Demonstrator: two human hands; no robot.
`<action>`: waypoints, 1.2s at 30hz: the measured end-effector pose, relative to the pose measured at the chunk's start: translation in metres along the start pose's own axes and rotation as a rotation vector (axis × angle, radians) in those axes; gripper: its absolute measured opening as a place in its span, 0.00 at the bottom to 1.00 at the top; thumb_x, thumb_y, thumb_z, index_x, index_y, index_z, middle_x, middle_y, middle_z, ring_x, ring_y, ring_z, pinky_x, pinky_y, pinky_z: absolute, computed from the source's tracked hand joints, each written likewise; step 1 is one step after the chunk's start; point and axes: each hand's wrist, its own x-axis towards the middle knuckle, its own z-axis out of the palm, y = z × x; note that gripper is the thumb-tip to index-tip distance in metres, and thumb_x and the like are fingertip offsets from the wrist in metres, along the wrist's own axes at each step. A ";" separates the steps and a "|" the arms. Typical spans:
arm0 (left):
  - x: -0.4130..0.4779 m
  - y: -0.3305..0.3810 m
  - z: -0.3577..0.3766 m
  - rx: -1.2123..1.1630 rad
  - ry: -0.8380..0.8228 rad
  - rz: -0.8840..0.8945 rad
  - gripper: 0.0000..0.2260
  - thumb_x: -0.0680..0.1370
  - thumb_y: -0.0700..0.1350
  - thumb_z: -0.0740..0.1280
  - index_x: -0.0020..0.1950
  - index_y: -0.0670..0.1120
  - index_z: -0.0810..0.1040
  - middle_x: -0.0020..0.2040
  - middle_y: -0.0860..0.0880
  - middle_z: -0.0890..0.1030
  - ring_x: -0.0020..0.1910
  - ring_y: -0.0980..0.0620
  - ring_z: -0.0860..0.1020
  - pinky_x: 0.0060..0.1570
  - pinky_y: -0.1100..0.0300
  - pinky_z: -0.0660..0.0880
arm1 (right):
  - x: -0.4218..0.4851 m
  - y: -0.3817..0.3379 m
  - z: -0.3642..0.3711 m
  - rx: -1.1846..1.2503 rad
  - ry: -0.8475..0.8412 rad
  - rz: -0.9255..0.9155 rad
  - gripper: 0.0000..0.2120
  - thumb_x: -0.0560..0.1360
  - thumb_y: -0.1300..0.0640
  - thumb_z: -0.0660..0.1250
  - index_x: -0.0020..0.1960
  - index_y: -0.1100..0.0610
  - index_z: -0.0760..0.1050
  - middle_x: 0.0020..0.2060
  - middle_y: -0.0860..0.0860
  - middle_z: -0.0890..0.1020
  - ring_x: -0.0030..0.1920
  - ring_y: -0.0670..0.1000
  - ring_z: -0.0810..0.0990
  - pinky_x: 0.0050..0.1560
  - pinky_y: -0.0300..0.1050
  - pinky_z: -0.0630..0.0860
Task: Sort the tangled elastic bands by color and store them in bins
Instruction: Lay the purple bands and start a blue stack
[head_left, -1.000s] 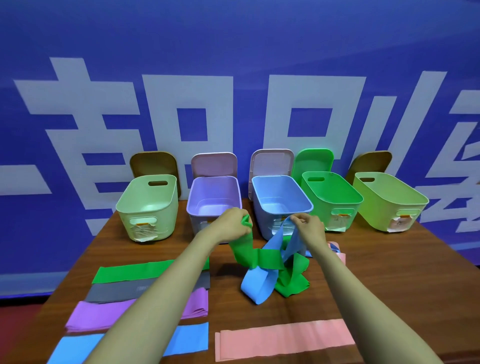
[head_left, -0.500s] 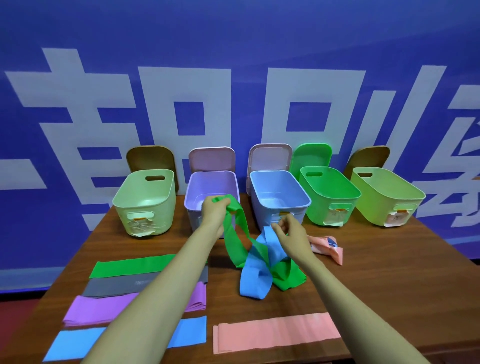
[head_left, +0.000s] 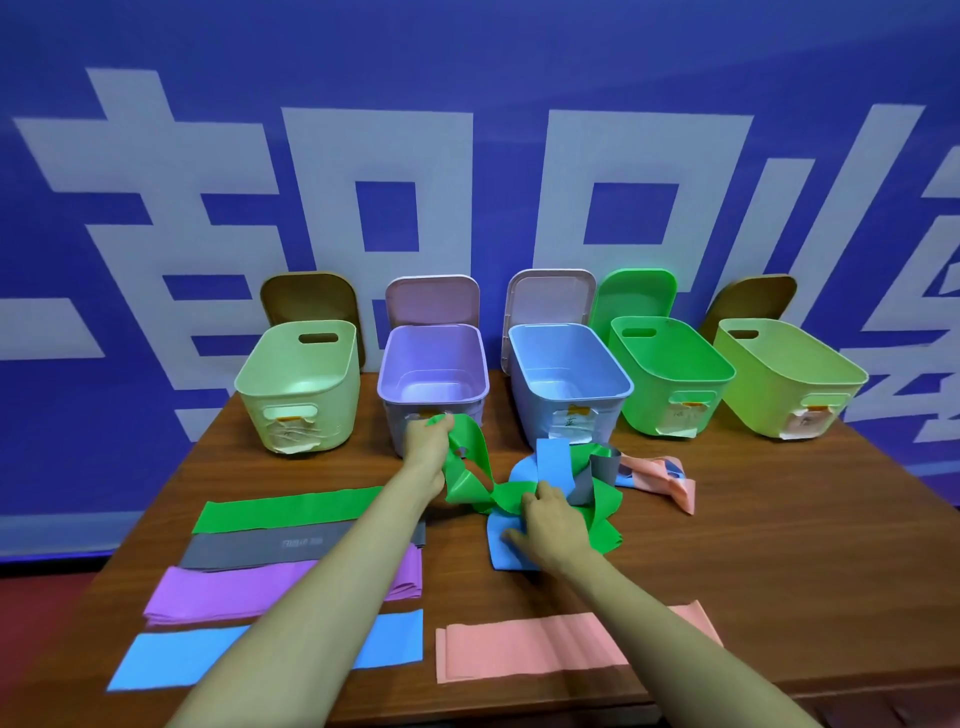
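Observation:
A tangle of green (head_left: 470, 475), blue (head_left: 550, 460), grey (head_left: 597, 470) and pink (head_left: 660, 480) elastic bands lies mid-table. My left hand (head_left: 428, 444) grips one end of the green band, pulled toward the purple bin (head_left: 434, 397). My right hand (head_left: 545, 525) rests on the tangle, pressing the blue band down with its fingers at the green band; I cannot tell whether they pinch it. Flat bands lie at the front: green (head_left: 280, 512), grey (head_left: 260, 548), purple (head_left: 228, 592), blue (head_left: 161, 657), pink (head_left: 524, 649).
Five open bins stand along the back of the wooden table (head_left: 779, 571): pale green (head_left: 301, 395), purple, blue (head_left: 569, 395), green (head_left: 670, 379), lime (head_left: 784, 379). Their lids lean against the blue wall behind.
My right hand has dropped from holding the blue band up to lying on the tangle on the table. My left hand has drawn the green band leftward and lower.

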 end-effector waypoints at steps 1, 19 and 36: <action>0.000 -0.001 -0.002 -0.004 0.001 -0.007 0.02 0.78 0.37 0.63 0.45 0.41 0.74 0.39 0.42 0.78 0.35 0.47 0.77 0.35 0.58 0.74 | -0.001 0.000 0.000 0.002 0.019 0.012 0.27 0.73 0.38 0.63 0.59 0.60 0.72 0.59 0.55 0.71 0.61 0.56 0.70 0.51 0.50 0.73; -0.012 -0.005 -0.007 0.178 -0.092 0.050 0.10 0.75 0.37 0.68 0.34 0.44 0.73 0.33 0.46 0.76 0.31 0.51 0.73 0.30 0.63 0.70 | 0.000 0.001 -0.157 1.032 0.156 -0.145 0.12 0.76 0.62 0.62 0.36 0.52 0.67 0.31 0.50 0.74 0.35 0.49 0.73 0.38 0.42 0.71; -0.004 -0.004 -0.022 0.253 -0.035 0.049 0.13 0.78 0.41 0.64 0.33 0.45 0.70 0.33 0.43 0.73 0.32 0.48 0.73 0.35 0.58 0.69 | -0.002 0.002 -0.171 1.125 0.161 -0.103 0.12 0.74 0.62 0.62 0.34 0.53 0.66 0.30 0.48 0.67 0.31 0.46 0.65 0.32 0.38 0.64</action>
